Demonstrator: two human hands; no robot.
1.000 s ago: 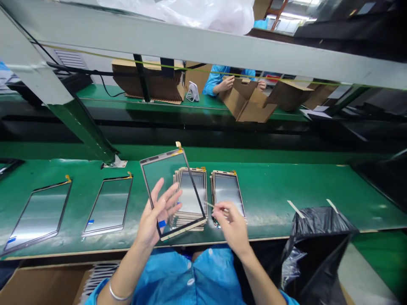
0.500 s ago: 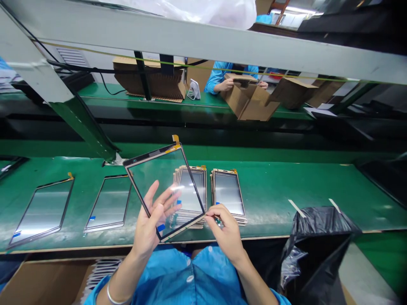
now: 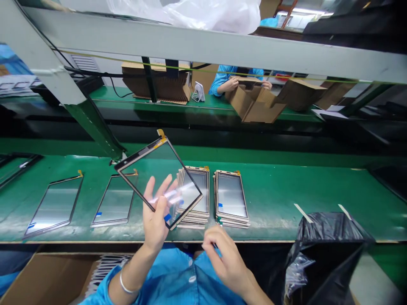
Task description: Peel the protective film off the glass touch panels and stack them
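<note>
My left hand [image 3: 156,218] grips a clear touchscreen glass panel [image 3: 155,169] by its lower left corner, thumb in front and the other fingers spread behind the glass. The panel has a dark frame, an orange ribbon tab at its top and a blue sticker by my thumb. It is tilted above the bench. My right hand [image 3: 224,258] is apart from it, in front of the bench edge, fingers curled together in a pinch; anything in them is too small to make out. Behind the panel stands a stack of screen panels [image 3: 200,201], with a second stack [image 3: 233,197] to its right.
Two separate panels, a left one [image 3: 57,203] and a nearer one [image 3: 116,201], lie on the green bench [image 3: 273,195]. A black bin bag [image 3: 324,254] hangs at the right front edge. A post [image 3: 92,123] rises left. Across, a co-worker handles a cardboard box [image 3: 257,101].
My right hand has let go of the panel's lower right corner and moved down towards me. The panel has turned and shifted slightly left in my left hand. The view has shifted slightly.
</note>
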